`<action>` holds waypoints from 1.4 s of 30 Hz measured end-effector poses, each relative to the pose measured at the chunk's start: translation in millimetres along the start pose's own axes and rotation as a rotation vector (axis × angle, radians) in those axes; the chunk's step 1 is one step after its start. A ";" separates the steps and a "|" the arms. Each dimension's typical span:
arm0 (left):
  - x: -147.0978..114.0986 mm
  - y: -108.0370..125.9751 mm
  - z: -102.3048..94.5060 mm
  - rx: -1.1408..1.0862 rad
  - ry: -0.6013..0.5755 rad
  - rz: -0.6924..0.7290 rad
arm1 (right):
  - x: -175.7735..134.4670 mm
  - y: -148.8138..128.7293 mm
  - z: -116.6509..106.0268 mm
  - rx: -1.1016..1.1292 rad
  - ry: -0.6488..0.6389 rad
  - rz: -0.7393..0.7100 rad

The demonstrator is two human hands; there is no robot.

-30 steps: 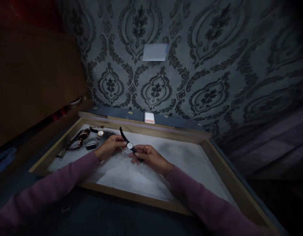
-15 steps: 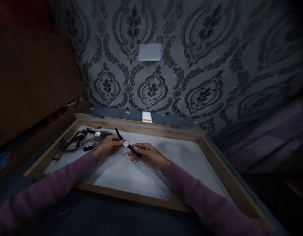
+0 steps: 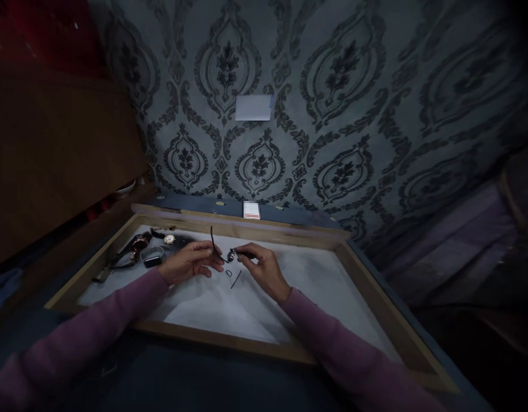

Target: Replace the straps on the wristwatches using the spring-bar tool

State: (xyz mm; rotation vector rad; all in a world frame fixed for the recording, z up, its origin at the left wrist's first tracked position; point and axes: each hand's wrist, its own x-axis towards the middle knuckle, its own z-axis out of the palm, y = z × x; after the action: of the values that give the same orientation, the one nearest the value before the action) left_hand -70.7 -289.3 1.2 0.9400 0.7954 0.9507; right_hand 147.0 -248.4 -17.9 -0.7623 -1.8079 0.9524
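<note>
A wristwatch point(image 3: 231, 255) with a dark strap is held between my two hands over a shallow wooden frame box point(image 3: 229, 342) with a white bottom. My left hand point(image 3: 190, 263) pinches one strap half, whose end points upward, and its lower fingers are loosely bent. My right hand point(image 3: 266, 269) grips the other strap half close to the case, thumb and fingers together. The watch is turned so that its dial is not clearly visible. Just below it appear a thin dark strip point(image 3: 235, 279) and a small dark loop point(image 3: 228, 273); whether they touch the bottom I cannot tell.
At the box's left end lie a smartwatch with a grey band point(image 3: 152, 257), a gold-rimmed watch point(image 3: 169, 239) and several dark and copper-coloured watches point(image 3: 138, 243). A small white and red card point(image 3: 251, 209) sits behind the back rim. Patterned wallpaper point(image 3: 259, 163) rises beyond.
The watch has been turned so its white dial no longer faces me, and moved slightly right. My right hand has shifted its hold up toward the case. The view has tilted slightly.
</note>
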 end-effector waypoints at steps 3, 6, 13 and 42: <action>-0.3 -3.2 5.0 -0.019 -0.035 -0.042 | -4.6 -4.6 0.0 -0.092 0.043 -0.110; -2.4 -2.8 14.5 -0.041 -0.092 -0.075 | -7.6 -8.1 0.4 -0.150 0.069 -0.187; -4.5 -7.9 32.3 -0.027 -0.022 -0.026 | -15.3 -15.4 -4.2 -0.229 0.111 -0.284; 0.6 -19.3 27.5 0.228 0.164 0.288 | -22.0 -6.1 3.5 0.028 -0.235 0.142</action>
State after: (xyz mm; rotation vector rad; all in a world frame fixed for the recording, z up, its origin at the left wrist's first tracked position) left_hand -40.5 -302.1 -6.0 1.2086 0.9372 1.2163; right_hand 151.6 -270.4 -23.4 -0.7961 -1.9569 1.2002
